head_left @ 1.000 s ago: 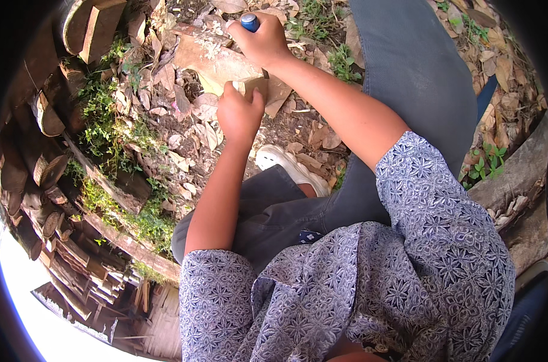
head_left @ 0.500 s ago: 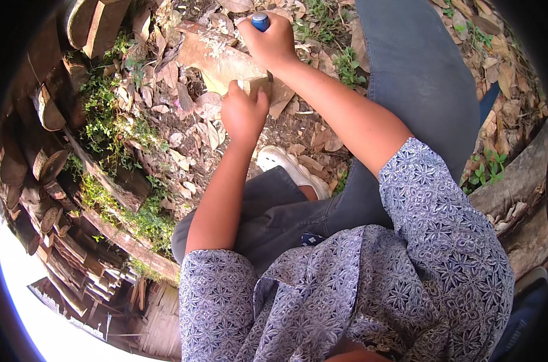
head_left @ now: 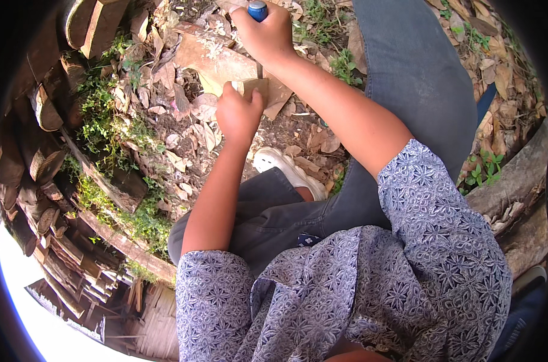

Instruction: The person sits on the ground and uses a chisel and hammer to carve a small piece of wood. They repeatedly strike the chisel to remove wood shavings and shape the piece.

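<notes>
My right hand is closed round a blue-handled blade; the rounded handle end sticks up out of the fist. Its thin dark blade shows only partly, edge-on, below the hand. Just nearer to me, my left hand grips a small pale wooden block, thumb on the near side and fingers partly hidden. That block sits over the near right part of a flat piece of wood on the ground. Pale shavings lie at the flat wood's far end.
Dry leaves and green weeds cover the ground. Stacked split logs stand along the left. My bent leg lies right of the work, and my white shoe is close below it. A thick log lies at right.
My right hand has risen slightly away from the block with the blade, leaving a wider gap. My left hand still holds the block, and more of it shows.
</notes>
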A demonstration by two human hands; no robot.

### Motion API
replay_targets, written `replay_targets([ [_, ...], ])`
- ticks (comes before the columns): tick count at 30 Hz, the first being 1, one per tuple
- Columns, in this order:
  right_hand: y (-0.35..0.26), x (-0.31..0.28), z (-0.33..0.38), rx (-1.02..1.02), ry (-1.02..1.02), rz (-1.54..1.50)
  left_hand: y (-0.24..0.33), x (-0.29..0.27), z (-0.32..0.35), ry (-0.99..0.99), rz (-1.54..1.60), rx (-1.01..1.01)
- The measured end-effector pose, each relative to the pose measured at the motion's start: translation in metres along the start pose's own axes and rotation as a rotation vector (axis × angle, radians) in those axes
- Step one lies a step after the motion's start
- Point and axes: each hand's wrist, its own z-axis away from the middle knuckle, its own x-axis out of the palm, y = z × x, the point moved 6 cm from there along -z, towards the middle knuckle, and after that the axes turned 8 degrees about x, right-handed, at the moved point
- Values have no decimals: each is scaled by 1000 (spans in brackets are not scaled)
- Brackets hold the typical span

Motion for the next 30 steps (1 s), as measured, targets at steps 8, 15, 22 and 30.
replay_targets([
  [8, 34, 1, 14, -54, -17, 95, 3, -1, 1, -33, -39, -28],
  [15, -5, -6, 4, -165, 51, 56, -1, -1, 2, -16, 0, -15],
  [22, 10, 3, 4, -82, 10, 85, 2, -4, 0, -14, -13, 17],
  [30, -30, -4, -5, 15, -7, -30, 11, 0, 4, -55, -46, 112],
])
